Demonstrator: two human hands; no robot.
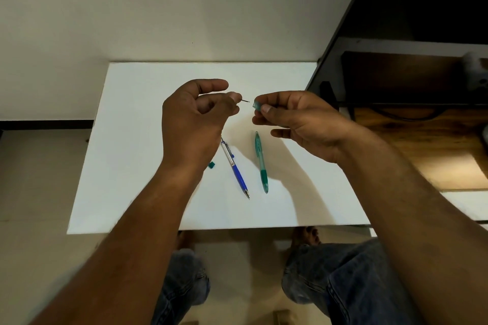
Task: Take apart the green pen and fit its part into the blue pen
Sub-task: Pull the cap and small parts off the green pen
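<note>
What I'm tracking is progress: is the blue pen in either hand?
No, the blue pen lies flat on the white board, beside the green pen.

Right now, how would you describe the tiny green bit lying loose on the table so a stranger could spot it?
Start at the white table, where a blue pen and a green pen lie side by side. Just left of the blue pen lies the green bit. It is a short stub, far smaller than either pen.

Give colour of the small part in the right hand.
The small part is translucent green, clearest in the head view.
</note>
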